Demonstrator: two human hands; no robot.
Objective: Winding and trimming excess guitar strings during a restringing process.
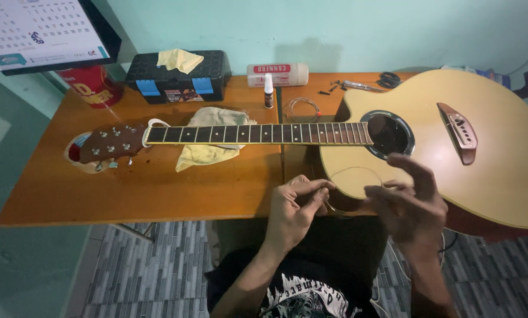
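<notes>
Both hands, left hand (pixel 296 203) and right hand (pixel 408 203), pinch a coiled string (pixel 353 171) (over the guitar (pixel 499 159)).

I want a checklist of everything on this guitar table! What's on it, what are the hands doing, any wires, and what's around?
Surface: orange-brown wooden table, with a seam down the middle.
Job's things: acoustic guitar lying flat, neck to the left, no strings visible on the fretboard; coiled guitar string held over its body.
Clutter: yellow cloth under the neck, black toolbox with a second cloth on top, small bottle, white tube, spare string coil, scissors, red tin.
Grippers: left hand pinches the coil; right hand holds its other side, fingers spread.
Cables: nothing seen for certain.
Surroundings: pale green wall, calendar, grey patterned floor.
</notes>
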